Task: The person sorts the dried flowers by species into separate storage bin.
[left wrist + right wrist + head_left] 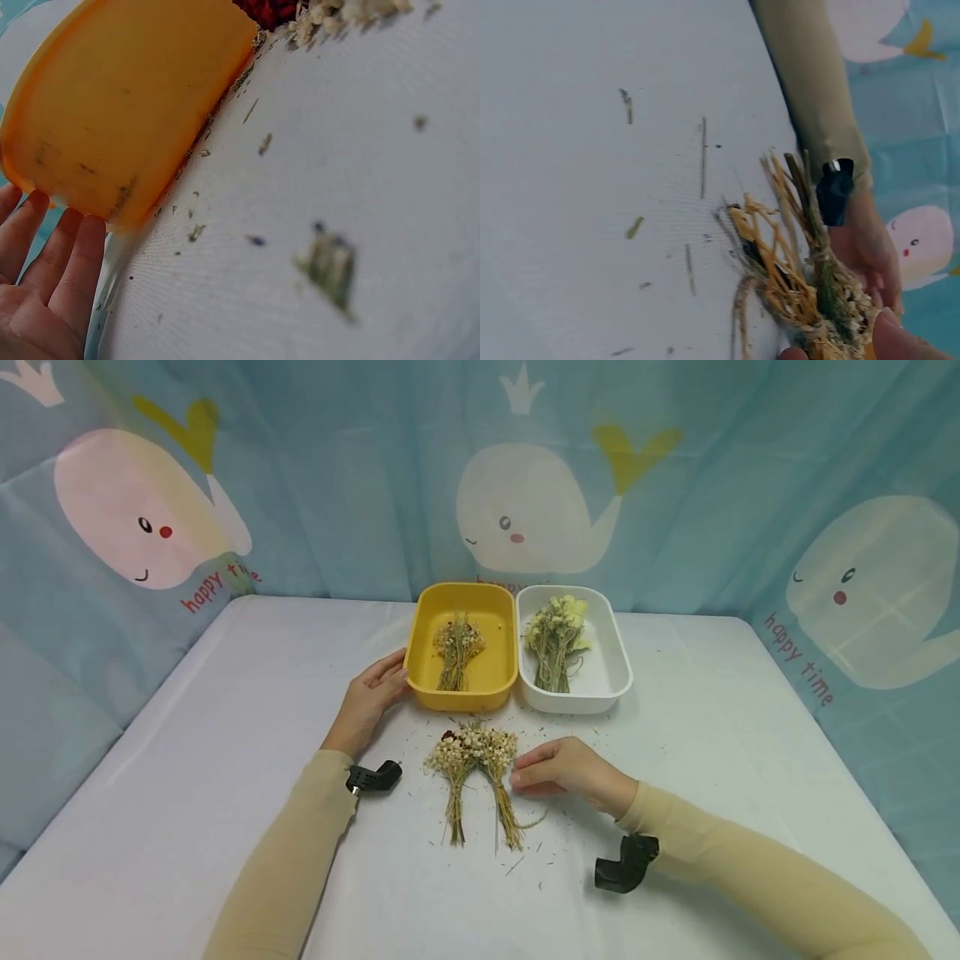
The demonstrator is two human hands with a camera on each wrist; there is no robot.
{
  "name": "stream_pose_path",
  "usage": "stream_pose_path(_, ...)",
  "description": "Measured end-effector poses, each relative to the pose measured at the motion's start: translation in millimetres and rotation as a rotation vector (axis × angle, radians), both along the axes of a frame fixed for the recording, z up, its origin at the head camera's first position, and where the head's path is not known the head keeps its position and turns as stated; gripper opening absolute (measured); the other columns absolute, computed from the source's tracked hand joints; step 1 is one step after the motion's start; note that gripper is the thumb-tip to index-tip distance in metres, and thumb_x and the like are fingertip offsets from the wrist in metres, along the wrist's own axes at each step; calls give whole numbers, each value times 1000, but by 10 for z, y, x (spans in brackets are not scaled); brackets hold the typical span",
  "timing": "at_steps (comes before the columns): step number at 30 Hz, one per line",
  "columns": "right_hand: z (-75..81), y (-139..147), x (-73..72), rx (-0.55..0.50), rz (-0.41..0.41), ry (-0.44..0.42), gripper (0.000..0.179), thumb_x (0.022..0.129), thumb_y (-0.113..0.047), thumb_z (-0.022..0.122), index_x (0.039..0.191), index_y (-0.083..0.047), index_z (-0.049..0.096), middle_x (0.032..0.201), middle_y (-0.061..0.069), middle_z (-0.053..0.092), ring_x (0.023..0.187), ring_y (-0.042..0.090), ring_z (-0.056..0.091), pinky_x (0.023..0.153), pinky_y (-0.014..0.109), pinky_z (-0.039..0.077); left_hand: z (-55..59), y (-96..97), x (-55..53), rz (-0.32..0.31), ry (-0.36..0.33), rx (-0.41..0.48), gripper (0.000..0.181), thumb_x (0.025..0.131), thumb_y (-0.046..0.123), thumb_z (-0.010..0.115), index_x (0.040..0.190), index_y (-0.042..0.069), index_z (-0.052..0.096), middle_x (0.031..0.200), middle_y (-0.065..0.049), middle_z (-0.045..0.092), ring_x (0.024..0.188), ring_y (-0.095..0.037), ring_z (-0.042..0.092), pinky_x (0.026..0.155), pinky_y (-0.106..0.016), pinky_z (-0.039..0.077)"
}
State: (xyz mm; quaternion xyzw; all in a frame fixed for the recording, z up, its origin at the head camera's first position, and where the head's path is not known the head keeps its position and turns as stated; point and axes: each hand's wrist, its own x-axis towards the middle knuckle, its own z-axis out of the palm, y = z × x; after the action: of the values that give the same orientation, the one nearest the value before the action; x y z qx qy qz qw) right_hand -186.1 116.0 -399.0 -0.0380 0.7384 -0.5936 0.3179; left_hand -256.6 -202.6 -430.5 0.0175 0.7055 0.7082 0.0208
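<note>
Two small bunches of dried flowers lie side by side on the table: a left bunch (452, 768) and a right bunch (501, 772), their pale heads up and tied stems toward me. My right hand (573, 772) is just right of the right bunch, thumb and fingers parted near its head; whether they touch it I cannot tell. In the right wrist view a thumb (900, 341) shows beside the flower heads. My left hand (371, 697) rests with extended fingers against the left wall of a yellow bin (465, 700), which holds another dried bunch (456, 652).
A white bin (577, 703) stands against the yellow one's right side, with yellowish dried flowers (553, 643) inside. Bits of stem and leaf are scattered on the white table (712, 735). A blue whale-print curtain (360, 485) hangs behind and along the sides.
</note>
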Motion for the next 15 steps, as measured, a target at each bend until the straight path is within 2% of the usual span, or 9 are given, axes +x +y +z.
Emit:
stream_pose_path(6, -43, -72, 4, 24, 35, -57, 28, 85, -8, 77, 108, 7, 71, 97, 15, 78, 82, 15, 76, 79, 31, 65, 0, 0, 8, -7, 2, 4, 62, 101, 31, 59, 155, 12, 36, 160, -7, 38, 144, -26, 43, 103, -18, 52)
stream_pose_path(15, -44, -161, -31, 51, 32, -61, 20, 84, -8, 78, 100, 4, 74, 92, 11, 78, 73, 11, 74, 72, 26, 65, -2, 1, -13, 1, 0, 6, 61, 101, 28, 59, 155, 10, 36, 160, -8, 38, 144, -27, 42, 102, -17, 53)
